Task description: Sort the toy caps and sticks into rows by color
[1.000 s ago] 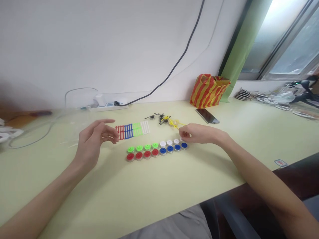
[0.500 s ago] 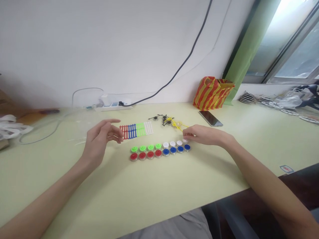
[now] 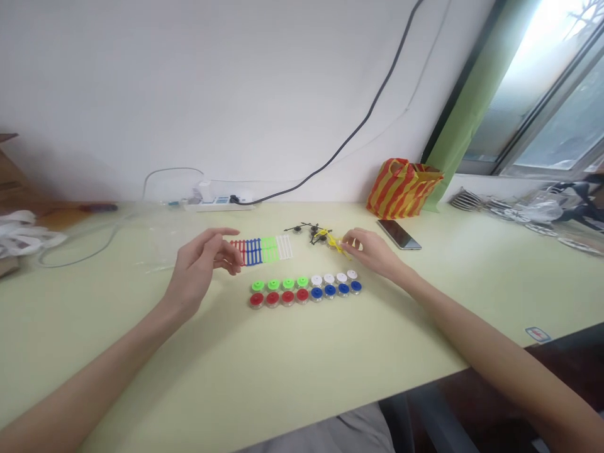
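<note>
My right hand (image 3: 368, 250) is at the cluster of yellow plastic pieces (image 3: 334, 241), its thumb and fingers closed on them; exactly which piece they grip is hidden. My left hand (image 3: 201, 261) holds nothing, with its index finger stretched out and the others loosely curled. It hovers by the red arrow-shaped sticks (image 3: 239, 252), beside blue (image 3: 253, 251), green (image 3: 270, 249) and white sticks (image 3: 285, 247). Nearer me are two rows of round discs: green (image 3: 288, 284) and white (image 3: 329, 279) behind, red (image 3: 287, 297) and blue (image 3: 329, 290) in front.
Black pieces (image 3: 313, 233) lie by the yellow ones. A phone (image 3: 399, 234) and a striped bag (image 3: 401, 189) sit at the back right. Along the wall runs a power strip (image 3: 217, 205) with a black cable (image 3: 340, 146). Clear plastic (image 3: 163, 242) lies left.
My right hand has let go of the last white disc in the row and moved back to the yellow pieces, which have shifted. My left hand stays by the sticks.
</note>
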Demonstrator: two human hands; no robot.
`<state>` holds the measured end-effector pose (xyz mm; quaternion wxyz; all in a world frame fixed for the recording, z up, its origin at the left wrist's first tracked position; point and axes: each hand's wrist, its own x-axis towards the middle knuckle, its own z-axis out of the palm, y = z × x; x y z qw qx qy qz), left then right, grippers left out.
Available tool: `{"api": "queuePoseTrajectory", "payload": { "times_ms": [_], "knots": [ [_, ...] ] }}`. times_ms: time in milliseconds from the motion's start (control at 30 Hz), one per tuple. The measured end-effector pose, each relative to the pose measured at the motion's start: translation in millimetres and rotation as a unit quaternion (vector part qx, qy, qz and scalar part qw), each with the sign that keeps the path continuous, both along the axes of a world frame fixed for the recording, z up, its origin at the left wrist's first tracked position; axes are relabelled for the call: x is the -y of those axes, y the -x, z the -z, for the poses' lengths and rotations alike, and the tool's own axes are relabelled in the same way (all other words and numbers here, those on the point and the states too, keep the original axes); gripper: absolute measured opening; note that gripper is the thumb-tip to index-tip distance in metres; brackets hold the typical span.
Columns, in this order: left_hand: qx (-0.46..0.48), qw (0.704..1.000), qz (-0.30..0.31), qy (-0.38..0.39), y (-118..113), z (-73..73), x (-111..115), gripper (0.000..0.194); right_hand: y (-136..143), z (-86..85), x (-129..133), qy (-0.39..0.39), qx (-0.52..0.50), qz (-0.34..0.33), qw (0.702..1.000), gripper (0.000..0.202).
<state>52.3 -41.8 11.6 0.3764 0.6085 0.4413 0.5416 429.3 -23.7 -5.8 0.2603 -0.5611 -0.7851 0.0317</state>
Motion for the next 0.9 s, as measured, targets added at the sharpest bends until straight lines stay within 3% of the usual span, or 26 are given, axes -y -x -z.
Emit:
{"api": "queuePoseTrajectory", "payload": {
  "times_ms": [133, 300, 900],
  "knots": [
    [0.004, 1.000, 0.008, 0.011, -0.2, 0.5, -0.4, 0.030, 9.1, 11.8, -17.1, 0.000, -0.040, 0.029, 0.999, 0.022],
    [0.015, 1.000, 0.007, 0.015, 0.1, 0.2, -1.1, 0.030, 17.8, 22.5, -27.7, -0.012, 0.018, 0.017, 1.000, 0.021],
    [0.003, 1.000, -0.007, 0.025, -1.0, -4.2, 0.0, 0.029, -20.1, 33.5, -50.8, -0.008, -0.078, 0.089, 0.993, 0.007]
  ]
}}
